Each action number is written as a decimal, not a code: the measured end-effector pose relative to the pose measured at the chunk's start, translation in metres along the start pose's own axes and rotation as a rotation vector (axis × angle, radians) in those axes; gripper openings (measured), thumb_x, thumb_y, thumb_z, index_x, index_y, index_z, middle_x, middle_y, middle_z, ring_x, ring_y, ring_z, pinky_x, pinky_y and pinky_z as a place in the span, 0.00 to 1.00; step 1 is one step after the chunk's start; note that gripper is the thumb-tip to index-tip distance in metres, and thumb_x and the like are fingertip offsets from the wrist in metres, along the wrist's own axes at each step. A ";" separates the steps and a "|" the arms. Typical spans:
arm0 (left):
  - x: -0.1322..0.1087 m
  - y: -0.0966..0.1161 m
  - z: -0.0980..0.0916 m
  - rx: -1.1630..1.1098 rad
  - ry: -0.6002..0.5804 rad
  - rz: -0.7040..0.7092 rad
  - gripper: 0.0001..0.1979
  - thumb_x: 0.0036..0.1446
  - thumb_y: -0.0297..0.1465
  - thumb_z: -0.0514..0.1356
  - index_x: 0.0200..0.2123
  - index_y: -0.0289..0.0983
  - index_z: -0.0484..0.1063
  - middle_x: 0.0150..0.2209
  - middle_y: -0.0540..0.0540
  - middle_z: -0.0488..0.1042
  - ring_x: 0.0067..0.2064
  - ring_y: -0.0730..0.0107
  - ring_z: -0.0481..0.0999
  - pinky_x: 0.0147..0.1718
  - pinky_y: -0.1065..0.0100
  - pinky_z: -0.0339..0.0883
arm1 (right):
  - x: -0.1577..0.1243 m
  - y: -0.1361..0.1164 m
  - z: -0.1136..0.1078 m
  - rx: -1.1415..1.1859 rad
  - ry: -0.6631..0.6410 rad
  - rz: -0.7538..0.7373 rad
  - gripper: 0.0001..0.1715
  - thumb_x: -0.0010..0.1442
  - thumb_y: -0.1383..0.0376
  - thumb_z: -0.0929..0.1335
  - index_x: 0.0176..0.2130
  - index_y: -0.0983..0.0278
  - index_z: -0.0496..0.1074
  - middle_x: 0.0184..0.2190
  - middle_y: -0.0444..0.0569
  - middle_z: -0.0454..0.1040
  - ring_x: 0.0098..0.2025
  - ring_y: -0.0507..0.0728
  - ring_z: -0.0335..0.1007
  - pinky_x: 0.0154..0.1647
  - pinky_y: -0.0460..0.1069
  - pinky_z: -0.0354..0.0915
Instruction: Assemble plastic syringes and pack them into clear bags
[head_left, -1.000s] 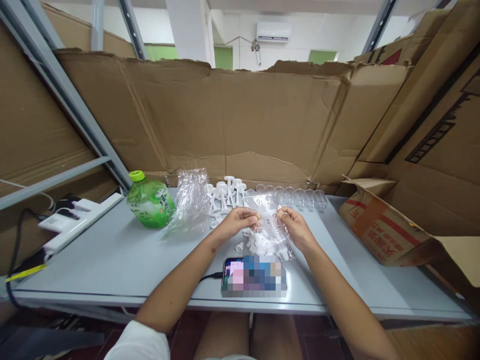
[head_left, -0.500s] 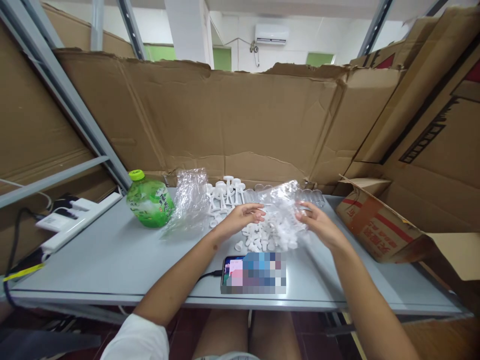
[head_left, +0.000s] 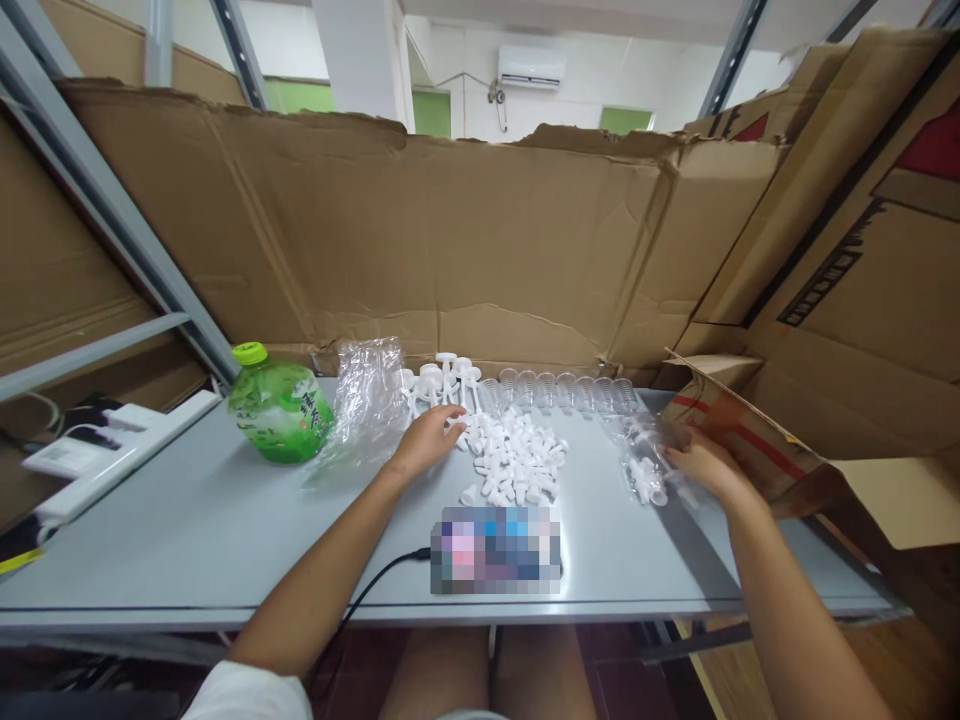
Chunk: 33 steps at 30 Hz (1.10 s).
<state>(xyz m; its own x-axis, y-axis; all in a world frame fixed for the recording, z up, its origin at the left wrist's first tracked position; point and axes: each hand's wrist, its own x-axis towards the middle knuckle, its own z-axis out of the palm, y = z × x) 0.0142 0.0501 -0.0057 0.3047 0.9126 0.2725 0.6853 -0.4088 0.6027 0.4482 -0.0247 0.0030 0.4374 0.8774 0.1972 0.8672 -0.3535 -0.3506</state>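
Note:
My right hand [head_left: 701, 462] grips a clear plastic bag [head_left: 637, 440] at the right of the table, close to the open cardboard box. Several small white plastic pieces [head_left: 646, 482] show inside the bag. My left hand [head_left: 431, 440] has its fingers apart and holds nothing; it is at the left edge of a pile of small white plastic pieces [head_left: 517, 458]. Behind that hand stand several white parts with stems and round discs [head_left: 448, 375]. A row of clear ribbed plastic cups or tubes [head_left: 566, 392] lines the back of the table.
On the left are a green drink bottle [head_left: 279, 405] and a crumpled clear bag [head_left: 364, 395]. A blurred-out phone [head_left: 495, 552] with a cable lies at the front. The cardboard box [head_left: 739, 425] is at right; a cardboard wall [head_left: 465, 230] closes off the back. A power strip [head_left: 124, 455] sits far left.
My right hand has carried the clear bag from above the white pile to the right, beside the box. My left hand has drawn back left, and more of the pile and the clear row shows.

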 end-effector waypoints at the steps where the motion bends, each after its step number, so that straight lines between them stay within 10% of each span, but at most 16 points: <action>1: -0.001 -0.001 -0.002 0.057 0.010 0.009 0.16 0.56 0.34 0.53 0.46 0.37 0.70 0.47 0.43 0.73 0.39 0.64 0.74 0.42 0.64 0.65 | -0.002 -0.003 -0.002 -0.038 -0.019 0.019 0.25 0.47 0.59 0.69 0.44 0.71 0.72 0.36 0.64 0.77 0.38 0.69 0.74 0.34 0.54 0.65; 10: -0.006 0.001 -0.008 0.243 0.030 0.021 0.16 0.58 0.33 0.52 0.47 0.36 0.70 0.47 0.41 0.73 0.49 0.59 0.70 0.50 0.62 0.61 | -0.027 -0.061 0.001 -0.379 -0.067 -0.139 0.26 0.58 0.56 0.61 0.53 0.64 0.65 0.49 0.62 0.70 0.50 0.69 0.67 0.45 0.58 0.62; 17: -0.008 0.004 -0.012 0.289 0.033 0.013 0.15 0.58 0.33 0.52 0.47 0.38 0.70 0.47 0.43 0.73 0.50 0.59 0.70 0.50 0.63 0.60 | -0.016 -0.058 0.008 -0.408 -0.161 -0.073 0.21 0.54 0.62 0.64 0.49 0.63 0.69 0.47 0.61 0.71 0.49 0.69 0.68 0.42 0.58 0.63; 33: -0.006 -0.005 -0.014 0.502 -0.005 -0.057 0.15 0.57 0.33 0.53 0.47 0.38 0.71 0.43 0.40 0.74 0.47 0.55 0.71 0.46 0.60 0.60 | 0.103 -0.071 0.047 -0.136 -0.034 0.049 0.25 0.54 0.65 0.65 0.49 0.76 0.68 0.40 0.67 0.76 0.41 0.67 0.74 0.37 0.53 0.65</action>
<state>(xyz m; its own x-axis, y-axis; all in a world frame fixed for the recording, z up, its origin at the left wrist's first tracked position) 0.0003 0.0469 0.0003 0.2595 0.9340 0.2456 0.9342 -0.3073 0.1814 0.4199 0.1058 0.0050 0.4740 0.8676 0.1503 0.8700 -0.4351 -0.2317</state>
